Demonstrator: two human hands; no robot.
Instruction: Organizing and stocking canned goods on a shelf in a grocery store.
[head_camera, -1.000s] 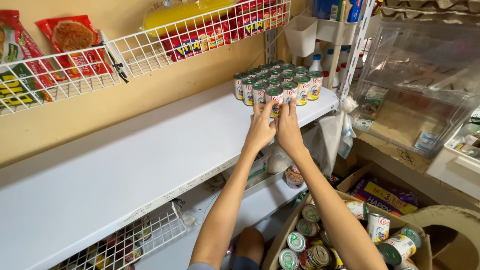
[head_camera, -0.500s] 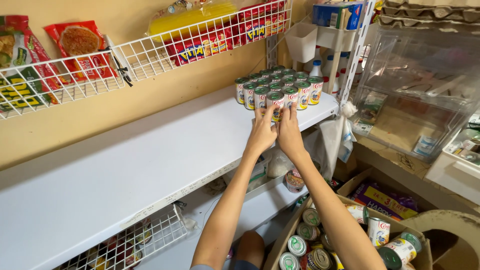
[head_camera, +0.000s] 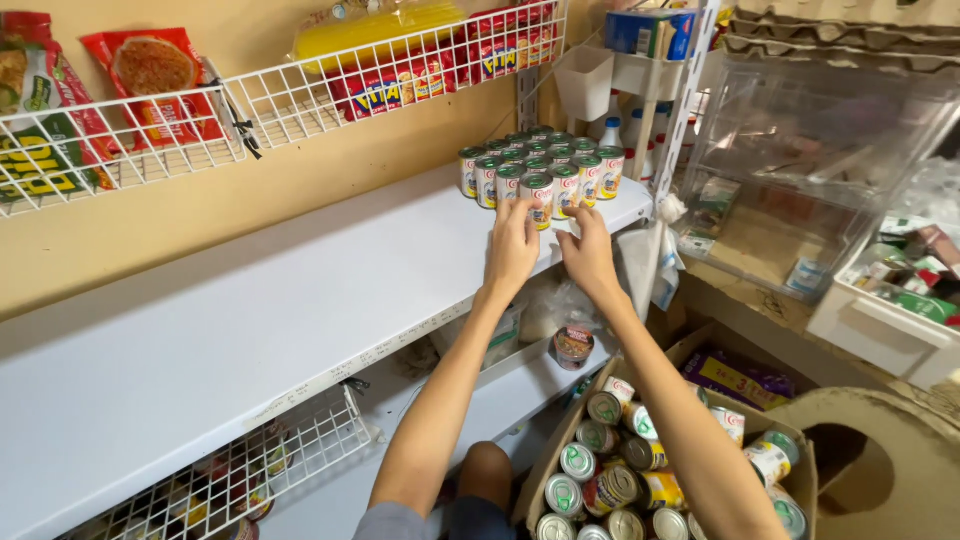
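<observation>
Left hand and right hand, fingers clamped around a cylindrical metal can, smooth white shelf

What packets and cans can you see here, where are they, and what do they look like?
Cans: small round tins, green tops, white labels, grouped on the white shelf; the left hand and right hand reach the front one.
Red packets: flat, upper left wire basket.
Yellow bag: long, upper wire basket.
Blue box: top right rack.
Loose cans: mixed colours, cardboard box below.
</observation>
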